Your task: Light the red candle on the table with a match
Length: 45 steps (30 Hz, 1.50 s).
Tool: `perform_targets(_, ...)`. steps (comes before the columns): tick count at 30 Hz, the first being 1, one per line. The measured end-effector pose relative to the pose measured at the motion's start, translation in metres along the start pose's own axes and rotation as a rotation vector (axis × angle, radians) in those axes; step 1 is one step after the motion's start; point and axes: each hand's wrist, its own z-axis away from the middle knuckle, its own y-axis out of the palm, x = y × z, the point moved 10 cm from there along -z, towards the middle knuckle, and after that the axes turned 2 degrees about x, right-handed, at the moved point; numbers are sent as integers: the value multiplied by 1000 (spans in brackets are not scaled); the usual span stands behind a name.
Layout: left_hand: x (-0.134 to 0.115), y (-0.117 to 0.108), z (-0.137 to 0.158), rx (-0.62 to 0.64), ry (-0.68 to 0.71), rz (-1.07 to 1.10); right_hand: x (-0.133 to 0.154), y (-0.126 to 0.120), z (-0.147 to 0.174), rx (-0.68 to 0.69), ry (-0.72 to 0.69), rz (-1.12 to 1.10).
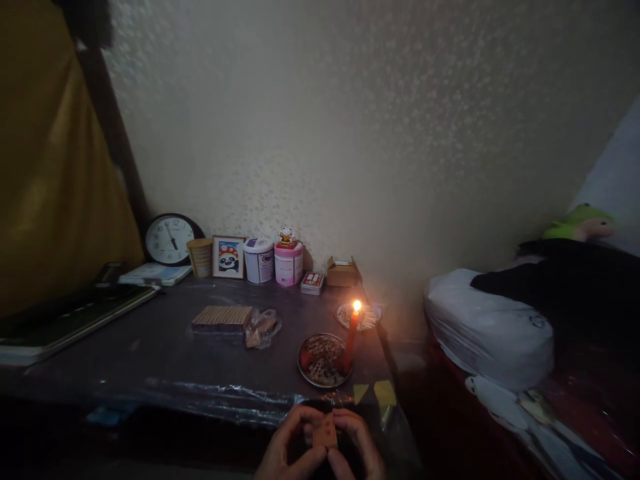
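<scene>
Both hands [320, 450] cut off at bottom edge, small box [325, 432] label unreadable in dimness

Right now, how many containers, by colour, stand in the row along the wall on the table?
White and purple tub: 1
Pink tub: 1
Tan cup: 1
Brown cardboard box: 1
Total: 4

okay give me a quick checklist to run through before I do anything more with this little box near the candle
1. Small box held by both hands, left hand and right hand: ok.
2. Grip firmness: cannot tell, too dark.
3. Candle upright and lit on its plate: ok.
4. Flame apart from both hands: ok.
5. Plastic bag apart from the flame: ok.
6. Box open or closed: cannot tell.
</scene>
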Motion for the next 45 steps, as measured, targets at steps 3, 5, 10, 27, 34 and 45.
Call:
perform_targets(3,-1,-3,1,-16,14,-50,-3,4,1,34,16,-33)
perform_targets(5,-2,-5,1,-35,28,-100,-5,5,1,48,22,-39)
perform_targets(10,-9,-5,4,-51,77,-180,-6,8,2,73,46,-69)
perform_targets(27,-18,-4,6,-74,154,-269,-6,14,3,154,158,-113)
perform_targets(34,-15,-2,5,-53,173,-250,-2,19,3,201,150,-180)
perform_targets(45,9,-5,3,-20,68,110,-3,21,2,250,217,-258)
